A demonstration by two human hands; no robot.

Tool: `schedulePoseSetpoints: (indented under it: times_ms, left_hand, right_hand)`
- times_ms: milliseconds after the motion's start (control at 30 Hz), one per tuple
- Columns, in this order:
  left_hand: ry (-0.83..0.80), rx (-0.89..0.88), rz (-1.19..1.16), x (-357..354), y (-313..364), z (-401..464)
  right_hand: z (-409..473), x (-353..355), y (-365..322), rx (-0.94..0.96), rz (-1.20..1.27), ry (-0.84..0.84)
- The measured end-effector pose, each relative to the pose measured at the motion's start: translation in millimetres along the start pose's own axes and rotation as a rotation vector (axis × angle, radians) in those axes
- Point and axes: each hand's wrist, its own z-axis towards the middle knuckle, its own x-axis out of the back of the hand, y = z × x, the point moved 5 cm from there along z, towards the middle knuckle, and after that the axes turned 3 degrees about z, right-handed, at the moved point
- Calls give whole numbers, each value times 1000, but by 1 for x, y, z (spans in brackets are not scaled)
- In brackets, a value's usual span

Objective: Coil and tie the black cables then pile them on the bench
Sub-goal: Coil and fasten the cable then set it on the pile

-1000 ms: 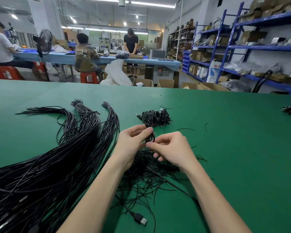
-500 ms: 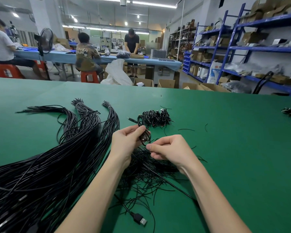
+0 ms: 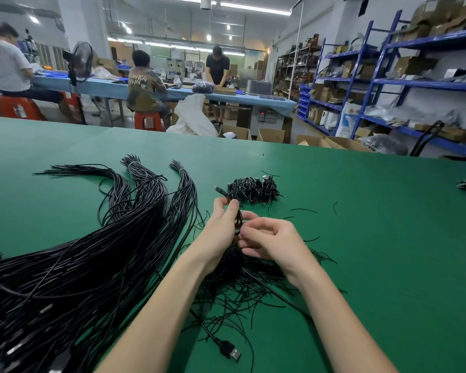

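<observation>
Green counter (image 3: 361, 238), coiled cable (image 3: 237, 220) gripped in my left hand (image 3: 221, 227), my right hand (image 3: 273, 240) pinching it just beside, finished pile (image 3: 253, 189) beyond.

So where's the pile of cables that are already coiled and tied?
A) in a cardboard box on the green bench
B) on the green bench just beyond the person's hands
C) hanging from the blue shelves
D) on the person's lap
B: the small heap of coiled cables lies on the green bench, just past the left hand and right hand, which are working one coil.
</observation>
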Motion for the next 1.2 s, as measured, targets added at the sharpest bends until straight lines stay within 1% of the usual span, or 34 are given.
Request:
schedulePoseSetpoints:
  times_ms: [67,167,267,333,400,500,533,600,700,800,933,1067,1200]
  left_hand:
    - [48,-14,-20,4,-2,2]
    - [112,-42,-83,8,-4,5]
    - [179,-65,-19,8,-4,6]
    - [205,-58,-27,7,-6,6]
    - [188,-34,-95,7,-7,7]
    - [40,26,-213,8,-3,6]
    - [-8,39,-198,9,0,5]
    - [-44,47,-133,15,5,2]
    - [-9,63,-174,22,6,1]
    - [13,66,-184,21,5,-2]
    - [52,39,-123,20,5,-2]
    - [80,23,-83,20,4,-2]
    - [116,41,-64,25,4,0]
  right_hand:
    - [-1,-4,2,-33,-4,-7]
    - [-2,-9,3,-20,-25,2]
    - [-2,-15,6,5,-123,32]
    - [-1,-17,8,10,-155,45]
    - [-1,-17,9,-9,-129,26]
    - [0,-8,8,-25,-112,10]
    - [0,-5,7,-26,-111,14]
    - [1,2,5,-22,-119,31]
    - [2,11,3,-12,-175,53]
    - [2,16,1,-7,-214,24]
    - [6,16,-4,17,-68,58]
    - [12,4,-8,38,-73,10]
    - [16,0,-7,-26,62,-17]
